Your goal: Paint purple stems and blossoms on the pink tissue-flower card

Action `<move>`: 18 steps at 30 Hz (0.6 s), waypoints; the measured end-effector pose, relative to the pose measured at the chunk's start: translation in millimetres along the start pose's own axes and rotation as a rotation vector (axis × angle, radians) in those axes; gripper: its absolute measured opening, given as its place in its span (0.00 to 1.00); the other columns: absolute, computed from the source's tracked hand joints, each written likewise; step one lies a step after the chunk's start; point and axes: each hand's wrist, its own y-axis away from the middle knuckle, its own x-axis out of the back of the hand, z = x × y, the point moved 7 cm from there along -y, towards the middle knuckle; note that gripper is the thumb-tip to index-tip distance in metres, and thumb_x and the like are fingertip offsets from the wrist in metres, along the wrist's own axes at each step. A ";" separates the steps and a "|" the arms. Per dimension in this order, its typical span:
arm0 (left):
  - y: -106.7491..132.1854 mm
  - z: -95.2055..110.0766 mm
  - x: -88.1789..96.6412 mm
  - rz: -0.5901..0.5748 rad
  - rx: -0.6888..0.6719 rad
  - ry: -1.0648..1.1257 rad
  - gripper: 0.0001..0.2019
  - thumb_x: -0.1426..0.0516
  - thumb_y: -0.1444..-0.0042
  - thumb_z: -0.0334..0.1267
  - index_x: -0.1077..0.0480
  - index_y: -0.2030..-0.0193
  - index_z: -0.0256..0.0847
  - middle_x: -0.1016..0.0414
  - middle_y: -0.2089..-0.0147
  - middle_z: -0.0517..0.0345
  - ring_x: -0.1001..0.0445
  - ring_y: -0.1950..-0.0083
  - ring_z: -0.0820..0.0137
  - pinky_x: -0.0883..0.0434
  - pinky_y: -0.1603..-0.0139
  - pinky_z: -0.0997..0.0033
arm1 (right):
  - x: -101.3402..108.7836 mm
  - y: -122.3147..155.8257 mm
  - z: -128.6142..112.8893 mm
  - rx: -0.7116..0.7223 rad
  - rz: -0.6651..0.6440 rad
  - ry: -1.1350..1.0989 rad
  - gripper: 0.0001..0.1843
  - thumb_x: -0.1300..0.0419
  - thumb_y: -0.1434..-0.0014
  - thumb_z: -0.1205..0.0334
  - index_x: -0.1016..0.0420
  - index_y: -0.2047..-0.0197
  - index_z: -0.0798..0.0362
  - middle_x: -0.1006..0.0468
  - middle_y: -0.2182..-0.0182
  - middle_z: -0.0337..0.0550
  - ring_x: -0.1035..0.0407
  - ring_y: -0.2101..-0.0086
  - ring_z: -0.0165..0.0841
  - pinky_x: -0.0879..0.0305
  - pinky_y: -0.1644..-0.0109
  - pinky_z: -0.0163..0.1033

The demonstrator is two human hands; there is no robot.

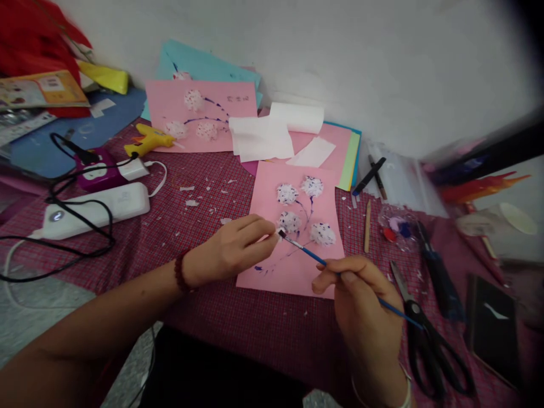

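My right hand (pixel 365 294) grips a blue paintbrush (pixel 313 256) like a pen, its dark tip pointing up and left. Opposite it, my left hand (pixel 238 243) pinches a small white scrap of paper (pixel 279 232), mostly hidden by the fingers, and the brush tip meets it or is very close. Both hands are over a pink sheet (pixel 272 181) lying on the table. On that sheet are several white, purple-flecked paper puffs, such as one puff (pixel 323 233) at the right, joined by painted purple stems (pixel 309 212).
Black-handled scissors (pixel 425 334), a paint palette (pixel 397 226) and a wooden stick (pixel 367 226) lie to the right. Behind are a white paper roll (pixel 297 116) and another decorated pink sheet (pixel 161 102). A yellow glue gun (pixel 151 140), white power strip (pixel 97 209) and cables occupy the left.
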 end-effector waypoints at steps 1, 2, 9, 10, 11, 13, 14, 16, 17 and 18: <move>0.6 -2.1 0.2 0.028 0.021 0.030 0.09 0.46 0.43 0.25 0.32 0.57 0.40 0.25 0.60 0.52 0.27 0.59 0.70 0.25 0.57 0.68 | 0.9 -0.4 0.3 -0.004 0.002 0.015 0.09 0.46 0.39 0.66 0.24 0.63 0.50 0.22 0.78 0.38 0.27 0.76 0.32 0.31 0.67 0.40; 1.0 -4.7 0.9 0.062 0.049 0.060 0.09 0.45 0.44 0.25 0.32 0.58 0.41 0.25 0.61 0.54 0.27 0.59 0.70 0.25 0.57 0.69 | 2.6 -0.9 0.0 -0.001 0.015 0.030 0.09 0.46 0.39 0.66 0.24 0.64 0.50 0.22 0.78 0.38 0.27 0.76 0.33 0.31 0.67 0.40; -2.5 -19.3 0.5 0.175 0.296 0.331 0.09 0.44 0.50 0.23 0.32 0.64 0.40 0.25 0.66 0.57 0.25 0.64 0.74 0.26 0.65 0.76 | 8.4 0.9 -10.0 0.101 0.046 0.063 0.08 0.45 0.38 0.64 0.25 0.58 0.47 0.22 0.74 0.39 0.28 0.73 0.34 0.30 0.66 0.42; -1.7 -21.8 -2.1 0.166 0.346 0.400 0.08 0.44 0.50 0.24 0.32 0.64 0.40 0.24 0.66 0.57 0.25 0.65 0.74 0.27 0.65 0.75 | 5.8 2.2 -10.5 0.108 0.018 0.093 0.08 0.45 0.38 0.65 0.25 0.58 0.47 0.21 0.73 0.39 0.27 0.71 0.35 0.30 0.64 0.43; 0.0 -24.9 -5.3 0.155 0.406 0.471 0.08 0.44 0.50 0.24 0.31 0.65 0.39 0.24 0.66 0.57 0.26 0.66 0.74 0.27 0.66 0.75 | 3.0 3.6 -11.5 0.125 -0.011 0.131 0.09 0.44 0.38 0.65 0.25 0.58 0.46 0.21 0.72 0.39 0.27 0.68 0.35 0.29 0.60 0.45; 4.9 -32.4 -12.1 0.137 0.537 0.587 0.06 0.43 0.51 0.25 0.30 0.66 0.38 0.25 0.68 0.56 0.27 0.68 0.74 0.27 0.67 0.75 | -2.0 6.4 -14.2 0.178 -0.057 0.201 0.09 0.44 0.38 0.67 0.24 0.60 0.45 0.20 0.72 0.38 0.26 0.63 0.35 0.31 0.52 0.47; 7.5 -36.3 -14.7 0.133 0.600 0.621 0.05 0.43 0.51 0.26 0.30 0.67 0.38 0.25 0.68 0.56 0.27 0.69 0.74 0.28 0.68 0.75 | -3.7 7.5 -15.2 0.199 -0.074 0.225 0.10 0.44 0.39 0.68 0.24 0.61 0.45 0.20 0.72 0.37 0.26 0.62 0.35 0.32 0.49 0.48; 12.6 -44.9 -16.8 0.147 0.718 0.639 0.03 0.42 0.52 0.28 0.30 0.70 0.38 0.25 0.71 0.56 0.28 0.70 0.74 0.28 0.69 0.75 | -5.3 8.6 -15.9 0.218 -0.100 0.236 0.11 0.45 0.38 0.68 0.23 0.62 0.44 0.20 0.72 0.36 0.26 0.63 0.35 0.34 0.47 0.50; 14.6 -48.7 -16.3 0.163 0.769 0.633 0.02 0.41 0.52 0.29 0.30 0.70 0.37 0.26 0.71 0.57 0.28 0.71 0.75 0.29 0.70 0.75 | -4.8 8.7 -16.2 0.222 -0.100 0.229 0.12 0.46 0.38 0.69 0.23 0.62 0.44 0.20 0.72 0.36 0.26 0.65 0.35 0.34 0.46 0.52; 16.1 -51.6 -15.4 0.179 0.812 0.627 0.02 0.41 0.52 0.29 0.30 0.71 0.37 0.26 0.72 0.57 0.29 0.72 0.75 0.29 0.70 0.75 | -3.7 8.5 -16.4 0.223 -0.093 0.217 0.13 0.46 0.37 0.69 0.23 0.61 0.43 0.20 0.72 0.36 0.26 0.66 0.35 0.35 0.45 0.53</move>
